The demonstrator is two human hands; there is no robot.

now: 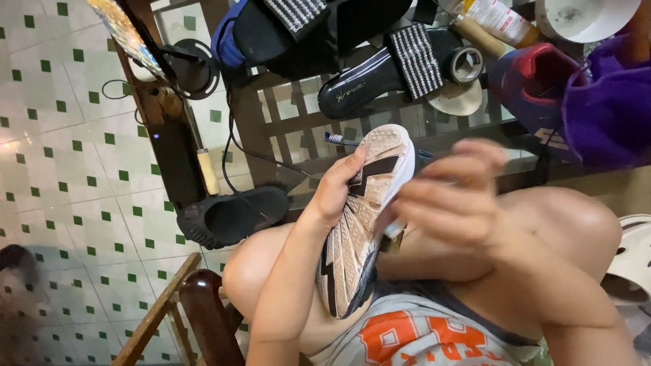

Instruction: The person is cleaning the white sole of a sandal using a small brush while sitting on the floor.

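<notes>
Green-dotted white tile floor (74, 156), glass-topped table (305, 129)

Right hand (451, 196) blurred; its held item unclear.

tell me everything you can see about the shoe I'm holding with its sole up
The pale sports shoe with a worn tan and black patterned sole stands tilted, sole toward the camera, toe up, heel down near the lap. The left hand grips its upper edge, thumb on the sole. The blurred right hand touches its right side.
</notes>
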